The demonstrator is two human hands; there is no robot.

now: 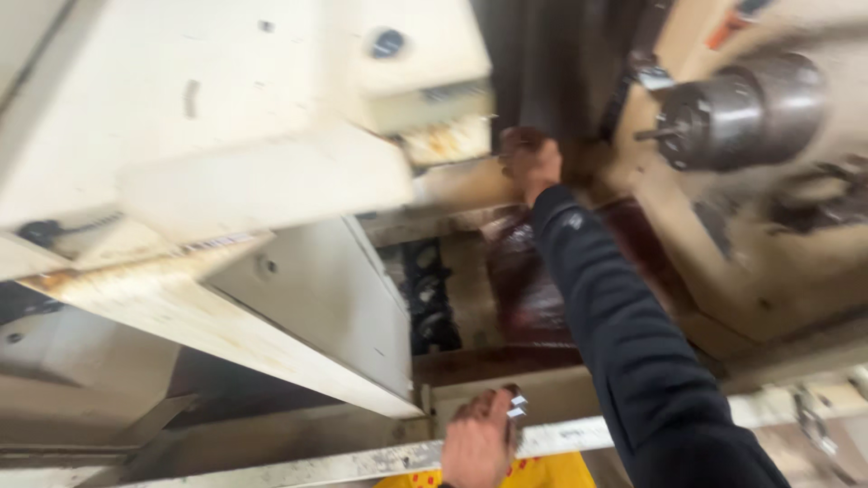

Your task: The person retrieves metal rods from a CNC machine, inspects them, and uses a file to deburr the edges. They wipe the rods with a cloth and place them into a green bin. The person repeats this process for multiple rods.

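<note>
Right hand [530, 161]: reaching deep into the cream machine [226, 163], fingers curled; blur is hiding whether it is gripping anything.
Left hand [479, 438]: pinching a small shiny metal piece [517, 407] beside the pale rail [344, 465].
Chuck [741, 108]: sitting upper right.

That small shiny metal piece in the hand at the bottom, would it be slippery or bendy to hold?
The small metal piece in the left hand looks bright and hard-edged, so it is probably stiff, not bendy. Its sheen suggests a smooth surface that may slip between fingers. It looks small enough to be light, though blur hides its exact shape.
</note>
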